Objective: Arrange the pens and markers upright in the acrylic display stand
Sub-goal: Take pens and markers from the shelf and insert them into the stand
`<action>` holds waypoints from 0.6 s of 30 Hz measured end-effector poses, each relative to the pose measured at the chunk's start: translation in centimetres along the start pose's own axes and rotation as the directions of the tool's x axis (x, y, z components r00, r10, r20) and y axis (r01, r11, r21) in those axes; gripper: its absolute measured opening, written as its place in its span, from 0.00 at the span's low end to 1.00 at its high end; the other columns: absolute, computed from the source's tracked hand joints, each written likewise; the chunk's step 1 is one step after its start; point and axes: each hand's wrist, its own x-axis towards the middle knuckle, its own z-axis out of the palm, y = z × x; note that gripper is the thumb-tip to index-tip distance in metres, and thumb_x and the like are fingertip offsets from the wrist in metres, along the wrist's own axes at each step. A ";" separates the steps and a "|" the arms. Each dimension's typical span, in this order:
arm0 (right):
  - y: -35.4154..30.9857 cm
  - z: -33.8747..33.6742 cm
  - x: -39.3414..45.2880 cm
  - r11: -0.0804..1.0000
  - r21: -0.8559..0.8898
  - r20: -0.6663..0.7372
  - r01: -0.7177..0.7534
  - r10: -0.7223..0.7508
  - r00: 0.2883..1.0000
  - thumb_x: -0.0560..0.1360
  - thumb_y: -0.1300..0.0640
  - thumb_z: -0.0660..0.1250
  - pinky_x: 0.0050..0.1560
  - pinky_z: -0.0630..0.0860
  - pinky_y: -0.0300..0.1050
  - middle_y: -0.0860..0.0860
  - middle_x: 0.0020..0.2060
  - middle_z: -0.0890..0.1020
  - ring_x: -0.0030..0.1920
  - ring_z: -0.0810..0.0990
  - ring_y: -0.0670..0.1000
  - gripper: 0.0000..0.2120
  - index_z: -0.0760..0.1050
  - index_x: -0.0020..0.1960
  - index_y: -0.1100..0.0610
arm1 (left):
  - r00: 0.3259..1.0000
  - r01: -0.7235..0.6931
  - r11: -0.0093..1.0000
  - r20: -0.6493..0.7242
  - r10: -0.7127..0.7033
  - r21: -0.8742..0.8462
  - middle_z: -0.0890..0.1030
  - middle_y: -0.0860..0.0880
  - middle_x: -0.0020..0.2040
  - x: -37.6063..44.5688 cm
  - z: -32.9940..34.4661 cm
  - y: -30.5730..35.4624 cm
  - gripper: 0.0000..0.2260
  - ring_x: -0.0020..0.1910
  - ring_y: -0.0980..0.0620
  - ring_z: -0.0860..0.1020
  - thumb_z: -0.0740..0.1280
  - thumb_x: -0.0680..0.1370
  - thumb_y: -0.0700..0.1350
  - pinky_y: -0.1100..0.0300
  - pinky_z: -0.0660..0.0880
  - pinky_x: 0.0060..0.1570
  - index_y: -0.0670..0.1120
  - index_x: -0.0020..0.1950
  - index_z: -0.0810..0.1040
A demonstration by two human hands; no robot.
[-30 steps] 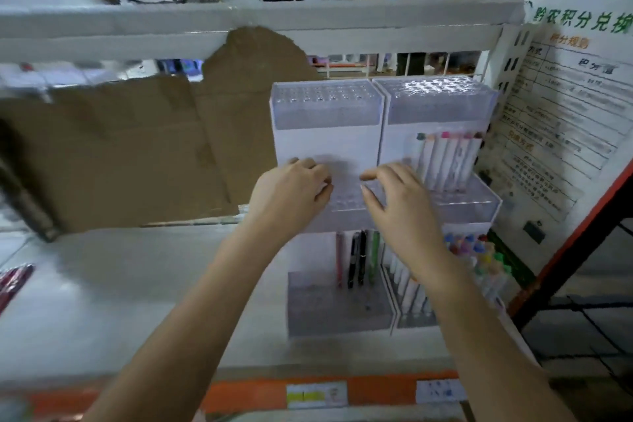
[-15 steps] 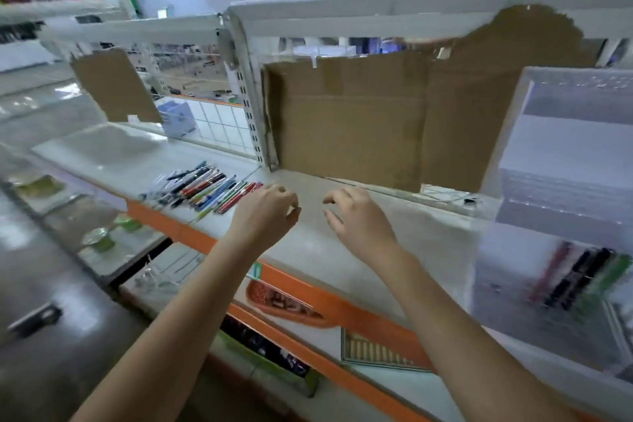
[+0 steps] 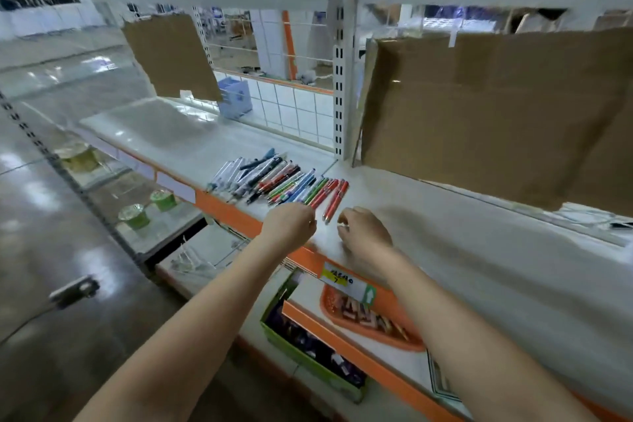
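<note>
Several pens (image 3: pixel 274 181) lie side by side in a row on the white shelf (image 3: pixel 445 233), near its orange front edge; red ones (image 3: pixel 337 197) are at the right end. My left hand (image 3: pixel 291 224) hovers at the near ends of the green and red pens, fingers curled, and I cannot tell if it touches them. My right hand (image 3: pixel 364 229) is just right of the last red pen, fingers loosely curled, holding nothing. The acrylic display stand is out of view.
Brown cardboard (image 3: pixel 479 113) lines the shelf back on the right, with a second piece (image 3: pixel 171 55) on the left. A blue basket (image 3: pixel 234 96) stands by the wire grid. An orange tray (image 3: pixel 373 319) and a green box (image 3: pixel 308 349) sit on the lower shelf.
My view swung left away from the acrylic stand. Both hands left the stand and travelled left to the row of pens on the shelf.
</note>
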 end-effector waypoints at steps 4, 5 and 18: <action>-0.3 0.9 3.7 0.998 0.024 -0.074 -0.057 0.059 0.996 0.77 0.58 0.60 0.49 0.71 0.47 0.56 0.51 0.78 0.53 0.75 0.56 0.08 0.75 0.51 0.60 | 0.999 0.005 1.000 0.048 -0.004 -0.025 0.73 0.50 0.39 3.7 1.4 -1.5 0.09 0.33 0.54 0.69 0.56 0.78 0.40 0.63 0.68 0.28 0.44 0.43 0.75; -0.3 0.9 4.6 0.997 0.032 -0.099 -0.070 0.073 0.992 0.77 0.58 0.60 0.48 0.72 0.47 0.56 0.50 0.78 0.53 0.75 0.56 0.08 0.75 0.50 0.60 | 0.999 0.008 1.000 0.050 -0.007 -0.020 0.72 0.50 0.39 4.6 1.4 -1.7 0.10 0.33 0.54 0.69 0.56 0.79 0.41 0.64 0.65 0.26 0.44 0.43 0.75; 1.0 0.5 12.8 0.931 0.119 -0.002 -0.345 0.347 0.938 0.73 0.53 0.70 0.41 0.64 0.42 0.59 0.52 0.79 0.54 0.77 0.58 0.15 0.73 0.53 0.63 | 0.985 -0.031 0.994 0.167 0.049 -0.105 0.78 0.41 0.49 13.0 1.5 -0.9 0.05 0.47 0.43 0.76 0.63 0.75 0.42 0.58 0.66 0.38 0.42 0.42 0.71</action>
